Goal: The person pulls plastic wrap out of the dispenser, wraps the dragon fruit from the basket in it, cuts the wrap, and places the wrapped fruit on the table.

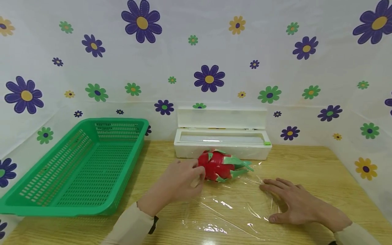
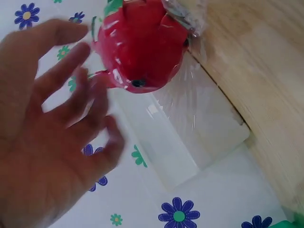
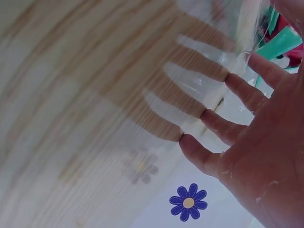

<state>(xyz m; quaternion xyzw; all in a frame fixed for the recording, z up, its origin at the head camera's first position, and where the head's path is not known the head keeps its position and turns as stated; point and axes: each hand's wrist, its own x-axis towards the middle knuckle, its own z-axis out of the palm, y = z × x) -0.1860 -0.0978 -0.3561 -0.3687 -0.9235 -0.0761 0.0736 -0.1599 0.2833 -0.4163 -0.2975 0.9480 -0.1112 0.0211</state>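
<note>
Nearest, a sheet of cling film is spread on the wooden table, and the right hand is laid flat on it, fingers straight and splayed, nothing gripped. Just beyond, the left hand is set against the left end of the red dragon fruit, which is lying on the film's far edge; its fingers are seen loosely spread in the wrist view, and a pinch on the film cannot be confirmed. Furthest back, a white cling film dispenser box is stood open just behind the fruit, a green basket is placed at left, and no readable writing is found on anything.
</note>
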